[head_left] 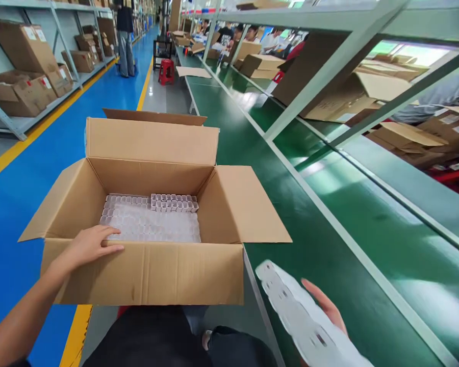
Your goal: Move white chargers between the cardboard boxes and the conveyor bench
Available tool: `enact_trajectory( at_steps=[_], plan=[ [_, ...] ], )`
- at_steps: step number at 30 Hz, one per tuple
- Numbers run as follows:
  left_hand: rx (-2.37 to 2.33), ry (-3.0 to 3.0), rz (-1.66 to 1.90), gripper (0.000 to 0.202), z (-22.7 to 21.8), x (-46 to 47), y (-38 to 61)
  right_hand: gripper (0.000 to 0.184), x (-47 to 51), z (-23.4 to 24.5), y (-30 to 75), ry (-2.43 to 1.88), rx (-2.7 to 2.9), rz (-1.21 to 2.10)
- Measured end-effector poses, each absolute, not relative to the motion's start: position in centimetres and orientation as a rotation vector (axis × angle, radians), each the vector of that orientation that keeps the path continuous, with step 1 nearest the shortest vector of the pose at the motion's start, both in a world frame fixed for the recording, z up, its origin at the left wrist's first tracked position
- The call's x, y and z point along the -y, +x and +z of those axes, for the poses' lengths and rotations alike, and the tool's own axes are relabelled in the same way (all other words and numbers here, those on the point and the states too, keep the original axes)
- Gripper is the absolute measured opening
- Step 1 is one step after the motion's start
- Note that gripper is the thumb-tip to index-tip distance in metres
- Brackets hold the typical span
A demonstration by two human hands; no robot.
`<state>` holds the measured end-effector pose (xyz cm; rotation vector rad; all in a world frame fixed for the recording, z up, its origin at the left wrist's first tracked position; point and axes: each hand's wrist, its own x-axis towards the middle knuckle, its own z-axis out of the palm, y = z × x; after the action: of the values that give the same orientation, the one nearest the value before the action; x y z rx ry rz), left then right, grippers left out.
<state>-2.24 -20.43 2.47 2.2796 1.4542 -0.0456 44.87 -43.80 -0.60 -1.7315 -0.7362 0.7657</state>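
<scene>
An open cardboard box (149,272) stands in front of me with its flaps folded outward. My left hand (94,245) lies over its near edge at the left, fingers stretched and apart. Inside, at the bottom, rows of small clear tube-like pieces (175,203) are packed together, their ends upward. A hazy translucent layer (153,221) covers most of them. Above the bench at lower right, my right hand (327,306) is closed around a long white translucent pack (302,311) with scalloped edges and small dark marks. The frame's lower edge cuts off part of that pack.
A long green bench (290,214) runs away on my right beneath a metal frame (313,76). Opened cartons (344,97) stand beyond it, with people seated farther back. Shelves of boxes (26,92) line the left aisle. A red stool (166,71) and a standing person (125,41) are ahead.
</scene>
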Motion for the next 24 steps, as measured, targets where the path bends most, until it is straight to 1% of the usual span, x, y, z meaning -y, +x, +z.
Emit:
enact_trajectory(
  at_steps=[2, 4, 5, 7, 9, 10, 13, 16, 20, 24],
  plan=[
    [-1.396, 2.273, -0.162, 0.058, 2.5, 20.2, -2.6, 0.062, 36.5, 1.9, 41.5, -1.685, 0.835, 0.815],
    [-1.344, 2.276, -0.219, 0.058, 2.5, 20.2, -2.1, 0.077, 28.1, 3.1, 38.3, -1.637, 1.078, 0.972],
    [-1.341, 2.272, -0.225, 0.058, 2.3, 20.3, -1.8, 0.084, 23.9, 3.0, 37.0, -1.673, 1.163, 0.992],
    [-1.358, 2.263, -0.222, 0.059, 1.9, 20.5, -1.7, 0.088, 16.5, 1.1, 35.0, -1.914, 1.298, 0.973],
    [-1.357, 2.267, -0.225, 0.059, 1.4, 20.7, -1.9, 0.089, 11.3, -2.3, 34.1, -2.309, 1.359, 0.958],
    [-1.345, 2.270, -0.226, 0.059, 1.1, 20.9, -2.0, 0.093, 9.6, -4.2, 33.9, -2.430, 1.336, 0.962],
    [-1.324, 2.284, -0.185, 0.057, 0.2, 21.3, -2.3, 0.107, 7.6, -9.2, 33.8, -2.671, 1.289, 1.003],
    [-1.322, 2.330, -0.085, 0.054, -0.7, 21.9, -2.3, 0.115, 7.2, -12.4, 34.1, -2.831, 1.245, 1.031],
    [-1.330, 2.453, 0.156, 0.048, -1.5, 22.6, -2.3, 0.116, 6.0, -15.5, 34.0, -2.962, 1.146, 1.005],
    [-1.259, 2.503, 0.335, 0.040, -1.2, 22.3, -2.0, 0.116, 5.8, -18.4, 32.8, -3.024, 1.066, 0.946]
  ],
)
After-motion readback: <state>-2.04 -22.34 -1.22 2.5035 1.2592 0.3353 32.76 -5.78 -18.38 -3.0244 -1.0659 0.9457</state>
